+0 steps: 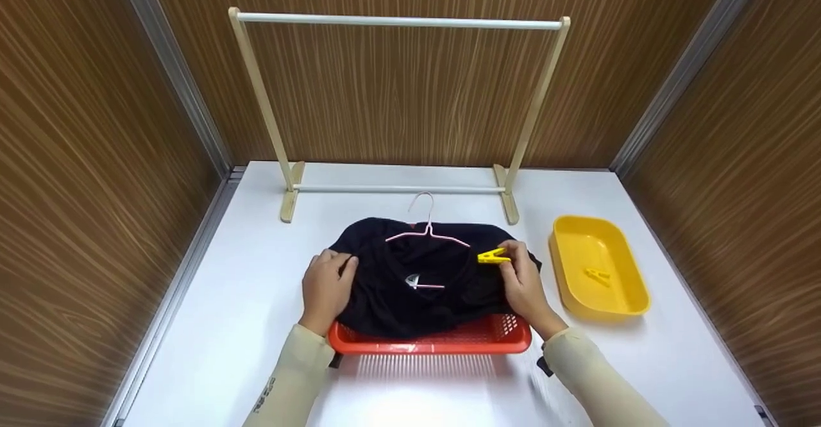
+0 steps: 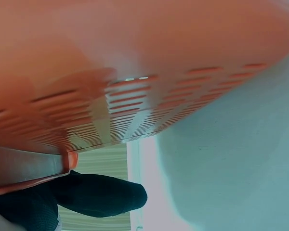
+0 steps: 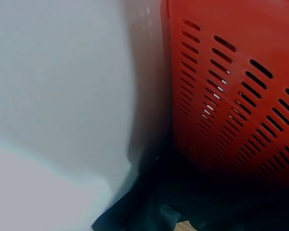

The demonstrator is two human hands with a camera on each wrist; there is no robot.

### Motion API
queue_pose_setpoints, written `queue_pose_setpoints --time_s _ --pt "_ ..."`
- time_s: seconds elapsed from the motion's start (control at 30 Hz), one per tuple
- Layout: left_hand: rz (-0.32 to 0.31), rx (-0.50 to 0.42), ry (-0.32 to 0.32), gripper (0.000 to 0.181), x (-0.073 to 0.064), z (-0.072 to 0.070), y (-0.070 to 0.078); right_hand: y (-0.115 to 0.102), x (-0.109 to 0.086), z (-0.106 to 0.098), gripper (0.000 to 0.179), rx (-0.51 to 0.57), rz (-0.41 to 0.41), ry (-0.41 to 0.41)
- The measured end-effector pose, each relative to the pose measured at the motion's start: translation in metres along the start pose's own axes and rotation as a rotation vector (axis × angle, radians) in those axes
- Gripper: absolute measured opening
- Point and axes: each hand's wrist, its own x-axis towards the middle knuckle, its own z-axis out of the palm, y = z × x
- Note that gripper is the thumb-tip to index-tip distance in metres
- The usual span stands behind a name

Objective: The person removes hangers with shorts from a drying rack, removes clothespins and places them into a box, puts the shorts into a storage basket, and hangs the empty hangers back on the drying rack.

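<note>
A black shirt (image 1: 391, 299) with a round collar lies spread over a red basket (image 1: 430, 348). A pink hanger (image 1: 428, 229) sits in its neck opening, hook upward, part of it hidden under the cloth. At the shirt's left side, my left hand (image 1: 327, 289) grips the fabric between thumb and fingers. My right hand (image 1: 523, 279) holds a yellow clothespin (image 1: 492, 256) near the right shoulder of the shirt, over the cloth. The left wrist view shows the basket's slotted wall (image 2: 130, 106) and dark cloth (image 2: 101, 195); neither wrist view clearly shows fingers.
Behind the basket stands a rack with a white top bar (image 1: 397, 21) and wooden legs. To the right, a yellow tray (image 1: 567, 273) holds another yellow clothespin (image 1: 598, 277). Wood-grain panels (image 1: 410, 93) enclose the white table (image 1: 211, 324) at the back and sides.
</note>
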Motion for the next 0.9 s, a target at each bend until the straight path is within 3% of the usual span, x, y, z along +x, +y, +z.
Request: queue_pose_setpoints --time_s 0.3,0.9 --pt "-0.009 0.006 -0.004 0.027 -0.0005 0.0000 -0.0007 0.0029 0.0016 0.0007 0.026 0.029 -0.055 0.005" --pt "0.003 -0.003 0.008 0.025 -0.0018 0.0007 -0.0023 0.0045 -0.0029 0.0023 0.025 0.029 -0.044 0.032"
